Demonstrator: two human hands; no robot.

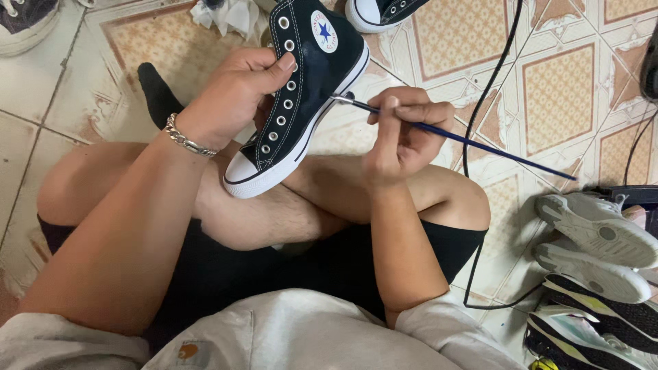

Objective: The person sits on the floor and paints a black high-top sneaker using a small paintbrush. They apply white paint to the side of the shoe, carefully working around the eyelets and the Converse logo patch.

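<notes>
Sneaker (301, 89), a black high-top with white sole and toe cap, hangs above the crossed bare legs, toe toward the person. Left hand (236, 92) wraps its fingers (271, 68) tightly round the eyelet side. Right hand (404, 133), just right of the sneaker, pinches a thin blue brush (480, 144), its tip touching the sole's edge. Patterned floor tiles (558, 96) lie beneath; a black cable (490, 82) and pale shoes (600, 240) sit farther right of the sneaker.

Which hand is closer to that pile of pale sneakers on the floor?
Right. The right hand, holding the blue brush, sits just inboard of the pale sneakers. The left hand grips the black high-top shoe, farther away on the opposite side.
</notes>
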